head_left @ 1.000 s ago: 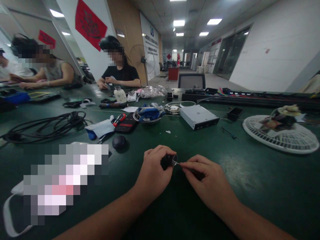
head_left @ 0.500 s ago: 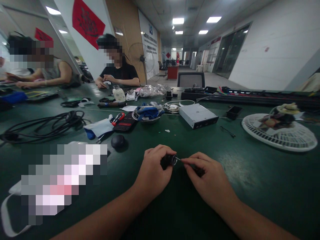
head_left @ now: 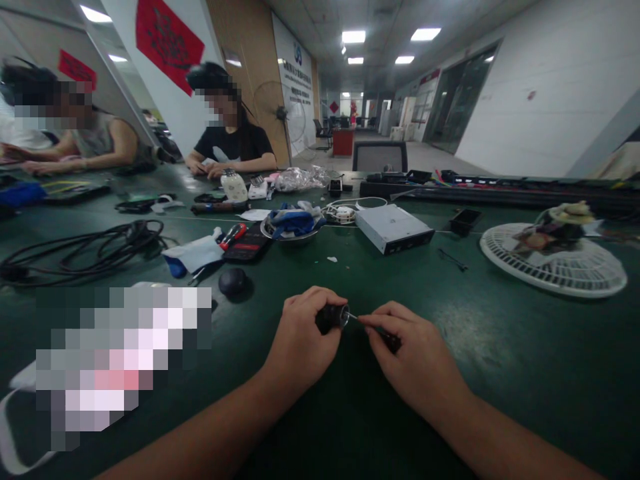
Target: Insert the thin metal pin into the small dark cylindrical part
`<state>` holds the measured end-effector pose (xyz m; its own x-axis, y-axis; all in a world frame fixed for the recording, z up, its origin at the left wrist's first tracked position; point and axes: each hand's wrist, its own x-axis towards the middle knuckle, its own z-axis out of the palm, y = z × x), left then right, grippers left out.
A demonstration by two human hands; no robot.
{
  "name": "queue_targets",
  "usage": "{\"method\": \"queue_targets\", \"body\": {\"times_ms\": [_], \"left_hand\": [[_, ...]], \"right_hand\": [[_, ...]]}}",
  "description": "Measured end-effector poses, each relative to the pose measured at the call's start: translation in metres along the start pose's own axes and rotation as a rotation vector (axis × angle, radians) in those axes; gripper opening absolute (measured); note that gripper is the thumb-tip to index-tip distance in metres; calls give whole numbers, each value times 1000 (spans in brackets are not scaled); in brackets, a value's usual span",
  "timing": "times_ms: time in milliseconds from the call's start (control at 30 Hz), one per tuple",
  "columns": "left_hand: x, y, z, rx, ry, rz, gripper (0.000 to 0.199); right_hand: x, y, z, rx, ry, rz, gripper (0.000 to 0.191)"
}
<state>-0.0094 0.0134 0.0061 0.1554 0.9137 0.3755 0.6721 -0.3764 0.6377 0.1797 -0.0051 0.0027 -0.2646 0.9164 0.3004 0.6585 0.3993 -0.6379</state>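
Note:
Over the green tabletop, my left hand (head_left: 303,333) wraps round a small black cylinder (head_left: 330,319) with a shiny rim at its open end, which faces right. My right hand (head_left: 407,340) pinches a thin screwdriver (head_left: 354,317); its dark handle runs back under the palm. The metal tip points left and reaches the cylinder's rim. How deep the tip sits cannot be made out. Most of the cylinder's body is hidden by my left fingers.
Ahead lie a black mouse-like object (head_left: 233,283), a bowl with blue-grey cloth (head_left: 293,235), and a silver disc drive (head_left: 393,228). A white fan grille (head_left: 555,273) lies right, coiled black cable (head_left: 90,250) left. Two people (head_left: 230,143) sit across the table.
The whole view has shifted slightly, with the scene moving left and up. Both hands keep their grips, and the screwdriver tip stays at the cylinder's rim.

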Motion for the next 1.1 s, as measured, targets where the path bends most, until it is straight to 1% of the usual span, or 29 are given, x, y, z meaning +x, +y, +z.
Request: {"method": "queue_targets", "body": {"times_ms": [100,167,267,367,433,500,567,700,800,867,933,1000,1100], "left_hand": [[0,0,-1,0,-2,-23,35],[0,0,-1,3,-10,-9,35],[-1,-1,0,10,-20,21,33],[-1,-2,0,-6,-8,7,32],[-1,-3,0,-18,7,-15,32],[-1,-2,0,-20,5,-20,33],[-1,-1,0,-12,-12,-4,34],[0,1,0,9,-19,33,34],[0,0,1,3,-12,19,33],[1,-1,1,-1,-7,5,33],[1,-2,1,-2,-7,9,34],[0,-1,1,-3,-13,31,34],[0,1,1,-1,-28,63,32]], "right_hand": [[0,-1,-1,9,-37,-41,27],[0,-1,-1,36,-26,-59,27],[0,1,0,41,24,-27,27],[0,2,0,-35,15,2,27],[0,1,0,-56,-21,-23,28],[0,1,0,-24,-45,-65,28],[0,0,0,13,-34,-87,28],[0,1,1,-21,32,-37,28],[0,1,0,-82,8,-9,28],[-1,-1,-1,-91,-27,-26,27],[-1,-2,-2,-46,-52,-65,26],[-1,-2,-1,0,-33,-78,27],[-1,0,0,-25,13,-29,27]]}}
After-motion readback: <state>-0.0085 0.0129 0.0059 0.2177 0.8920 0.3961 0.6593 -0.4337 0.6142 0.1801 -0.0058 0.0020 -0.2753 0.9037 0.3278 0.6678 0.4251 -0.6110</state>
